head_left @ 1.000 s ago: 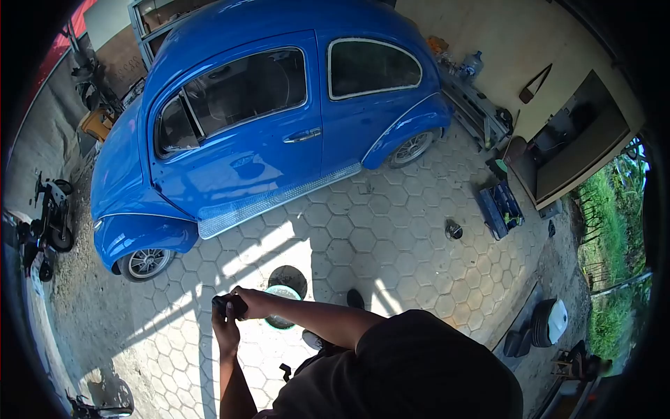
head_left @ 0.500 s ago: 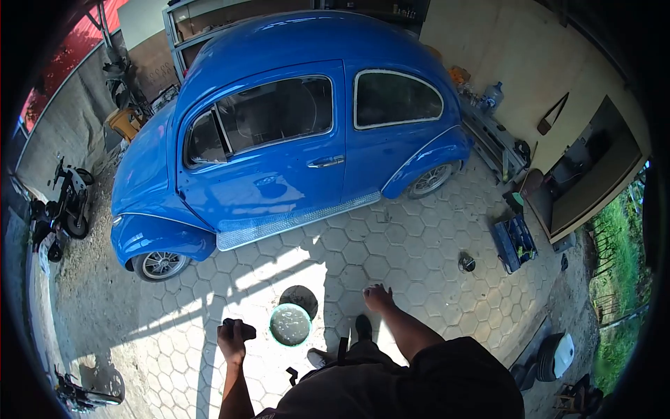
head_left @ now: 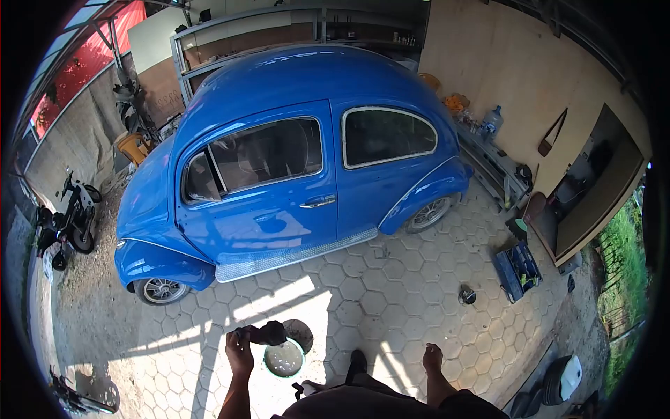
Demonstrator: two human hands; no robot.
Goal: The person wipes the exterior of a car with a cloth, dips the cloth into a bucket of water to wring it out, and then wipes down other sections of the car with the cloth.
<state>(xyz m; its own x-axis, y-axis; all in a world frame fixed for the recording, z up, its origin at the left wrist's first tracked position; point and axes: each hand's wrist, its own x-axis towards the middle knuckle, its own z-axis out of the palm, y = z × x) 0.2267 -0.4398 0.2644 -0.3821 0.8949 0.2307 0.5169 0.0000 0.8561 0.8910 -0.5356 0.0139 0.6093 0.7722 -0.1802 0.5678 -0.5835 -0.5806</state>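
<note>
My left hand (head_left: 239, 355) is closed around one end of a dark cloth (head_left: 269, 334), which sticks out to the right and looks bunched. The cloth's far end hangs over the back edge of a round bucket (head_left: 266, 364) with a pale green rim and cloudy water in it. Away to the right, my right hand (head_left: 433, 357) hangs low over the paving with its fingers curled and nothing visible in them. A blue Beetle car (head_left: 258, 232) stands in front of me, side on, with its door and windows shut.
Hexagonal pavers (head_left: 391, 300) cover the ground. A blue toolbox (head_left: 515, 272) and a small dark object (head_left: 467, 295) lie to the right. A motorcycle (head_left: 70, 216) stands at left, a tire (head_left: 558, 380) at lower right. Near the wall is a water jug (head_left: 492, 123).
The dark cloth, compact in my left hand before, now stretches out toward the bucket. My right hand has swung right and down, away from the bucket. The view has tilted up.
</note>
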